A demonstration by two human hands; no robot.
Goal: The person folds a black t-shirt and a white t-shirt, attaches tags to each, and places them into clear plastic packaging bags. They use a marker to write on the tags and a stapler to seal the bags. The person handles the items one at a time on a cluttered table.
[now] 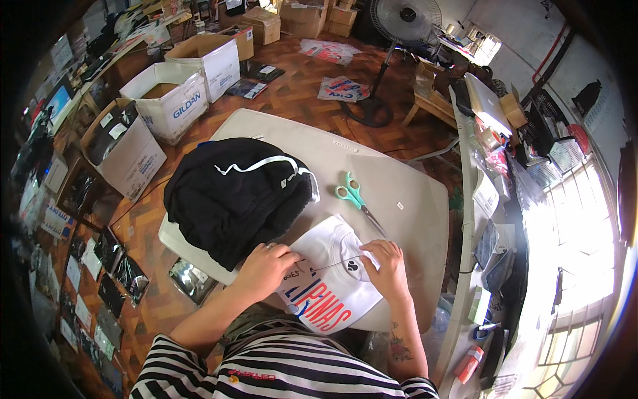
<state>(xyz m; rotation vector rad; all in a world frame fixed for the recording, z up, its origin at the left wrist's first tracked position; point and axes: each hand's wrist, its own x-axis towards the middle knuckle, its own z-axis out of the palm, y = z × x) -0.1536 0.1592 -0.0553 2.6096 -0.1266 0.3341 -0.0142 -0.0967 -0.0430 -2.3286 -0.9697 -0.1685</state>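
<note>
A folded white T-shirt (334, 249) with red and blue printed letters lies at the table's near edge. Over it both hands hold a clear plastic sheet or bag whose straight edge crosses the shirt; handwriting shows near its left end. My left hand (271, 264) pinches the left end of that edge, and my right hand (386, 262) grips the right end beside the collar. Teal-handled scissors (355, 194) rest beyond the shirt, blades partly apart. A heaped black garment (234, 194) with a white drawstring sits left of them, close to my left hand.
The pale folding table (423, 209) carries a small white tag (400, 205). Open cartons (169, 109) stand on the parquet floor at left, with packed garments below them. A pedestal fan (381, 75) stands beyond the table. A cluttered shelf (466, 199) runs along the right.
</note>
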